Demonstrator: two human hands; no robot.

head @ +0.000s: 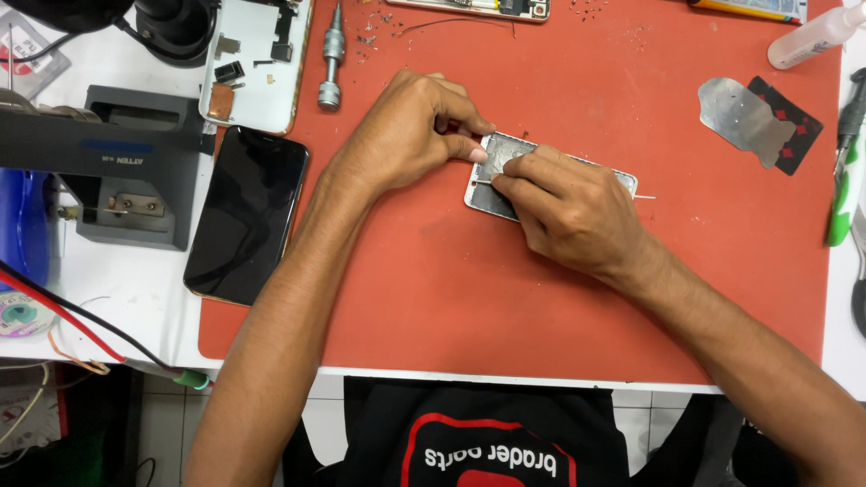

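On red mat (541, 298) | left hand (406, 135) fingers grip phone frame (492, 185) | right hand (564, 212) pinches thin tool (642, 197), tip hidden

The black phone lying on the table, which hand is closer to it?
Left. The left hand is just right of the black phone; the right hand lies farther right, over the silver phone frame.

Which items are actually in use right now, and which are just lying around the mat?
In use: left hand, right hand, phone frame, thin metal tool.

Lying about: black phone screen, screwdriver, opened white phone back, metal plate, plastic bottle.
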